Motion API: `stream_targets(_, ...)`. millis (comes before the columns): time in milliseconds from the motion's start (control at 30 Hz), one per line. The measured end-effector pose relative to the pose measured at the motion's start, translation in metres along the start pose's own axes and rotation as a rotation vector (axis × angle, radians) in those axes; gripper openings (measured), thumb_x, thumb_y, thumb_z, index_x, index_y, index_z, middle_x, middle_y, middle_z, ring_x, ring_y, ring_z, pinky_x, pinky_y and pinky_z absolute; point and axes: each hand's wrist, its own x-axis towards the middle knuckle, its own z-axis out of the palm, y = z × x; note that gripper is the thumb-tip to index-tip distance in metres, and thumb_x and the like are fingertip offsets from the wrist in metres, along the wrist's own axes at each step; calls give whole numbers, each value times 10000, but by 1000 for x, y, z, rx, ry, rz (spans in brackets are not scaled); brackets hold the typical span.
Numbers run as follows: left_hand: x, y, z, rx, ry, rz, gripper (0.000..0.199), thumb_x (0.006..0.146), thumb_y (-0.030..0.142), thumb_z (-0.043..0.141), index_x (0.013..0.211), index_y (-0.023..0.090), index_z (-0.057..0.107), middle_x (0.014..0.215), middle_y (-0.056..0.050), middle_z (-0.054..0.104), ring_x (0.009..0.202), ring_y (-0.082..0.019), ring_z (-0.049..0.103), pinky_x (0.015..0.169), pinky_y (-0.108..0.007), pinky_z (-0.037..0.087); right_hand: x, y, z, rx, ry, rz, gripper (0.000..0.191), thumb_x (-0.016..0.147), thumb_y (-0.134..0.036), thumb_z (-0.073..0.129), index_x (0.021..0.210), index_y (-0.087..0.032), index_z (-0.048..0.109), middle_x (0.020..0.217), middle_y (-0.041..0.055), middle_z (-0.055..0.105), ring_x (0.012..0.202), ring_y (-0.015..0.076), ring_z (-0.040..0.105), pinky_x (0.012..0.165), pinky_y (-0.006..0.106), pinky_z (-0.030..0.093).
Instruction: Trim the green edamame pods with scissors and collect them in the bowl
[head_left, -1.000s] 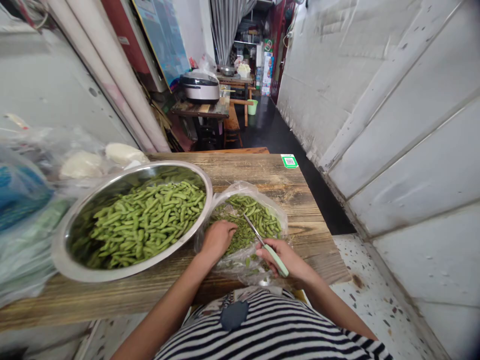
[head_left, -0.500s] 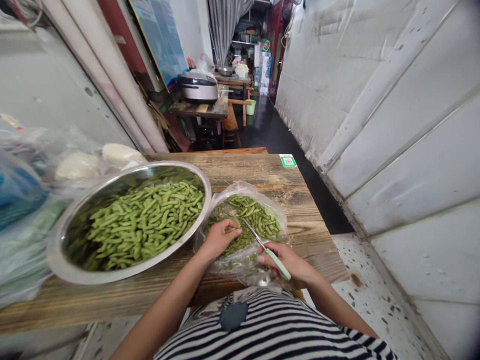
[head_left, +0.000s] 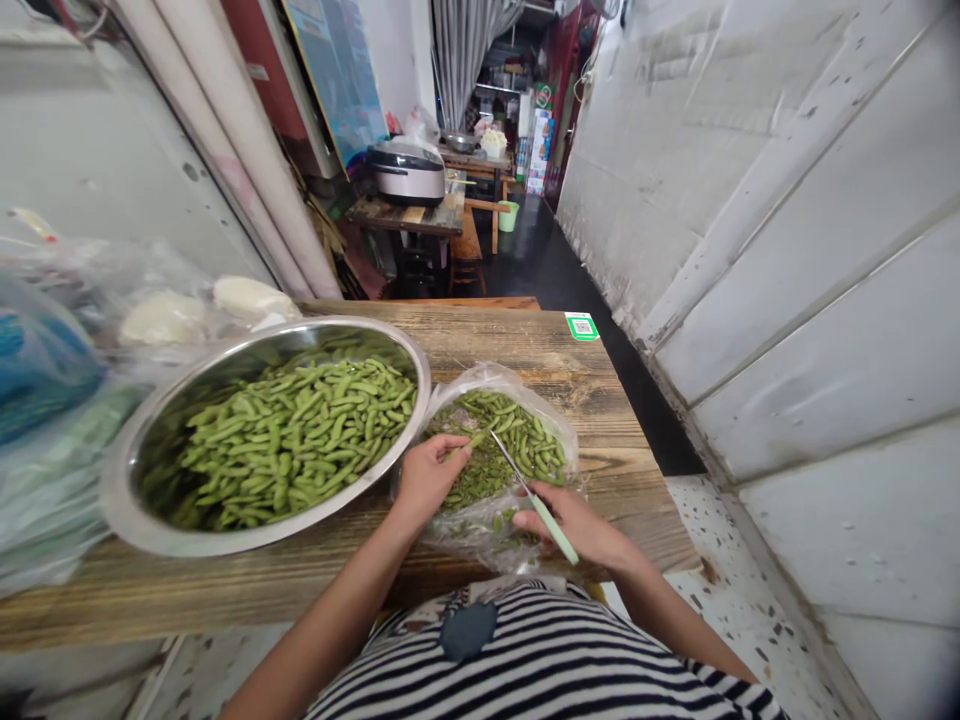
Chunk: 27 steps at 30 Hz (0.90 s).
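Left hand [head_left: 427, 478] and right hand [head_left: 570, 530] stand apart over a plastic bag [head_left: 517, 385] of green pods [head_left: 502, 450] on the counter [head_left: 510, 350]. Left pinches a pod [head_left: 457, 450]; right grips scissors [head_left: 536, 505]. Steel bowl [head_left: 429, 385] of pods sits just beside the bag.

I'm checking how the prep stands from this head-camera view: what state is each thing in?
Round stainless steel bowl: on the wooden table, full of green soybean pods.
Clear plastic bag: open, holding more pods.
Left hand: pinching one pod over the bag.
Right hand: gripping the tool.
Narrow steel blade with a pale green handle: tip pointing into the bag.
Black-and-silver rice cooker: lid closed.
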Motion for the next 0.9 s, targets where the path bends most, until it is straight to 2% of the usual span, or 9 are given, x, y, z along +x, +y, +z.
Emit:
stream_targets(133,-3,5,-1,-23,-8,-33,289,667,383,645,816,141,700,811,-63,736,769,-205,668,727,-299,500,1,-3,0,-34,3,-37,459,809,-528,585,1076,-156,591,800,35,589,592,120,510,520,201,413)
stream_targets(367,-10,12,-2,-39,-62,-39,272,669,384,651,804,157,713,754,-42,736,722,-196,666,657,-279,508,7,-4,0,41,-58,-6,471,816,-579,544,1041,-166,563,591,-41,473,443,88,442,419,187,373)
stream_targets(467,-11,13,-3,-52,-58,-37,292,679,408,653,816,159,721,724,-40,733,717,-201,666,647,-287,511,8,-3,2,76,-94,-10,460,806,-581,557,1018,-173,559,609,-39,488,435,85,453,411,188,382)
stream_targets(600,-13,15,-3,-16,-56,-3,265,677,392,659,799,166,721,798,-52,745,758,-213,675,711,-314,516,7,-5,6,155,-134,6,440,798,-568,576,998,-179,540,583,-50,484,430,85,459,406,182,377)
stream_targets(900,-19,16,-2,19,-37,29,241,692,371,638,798,167,712,835,-62,744,781,-213,675,773,-327,509,9,-14,19,225,-77,91,366,778,-534,613,811,-177,540,458,-85,397,335,64,367,308,164,311)
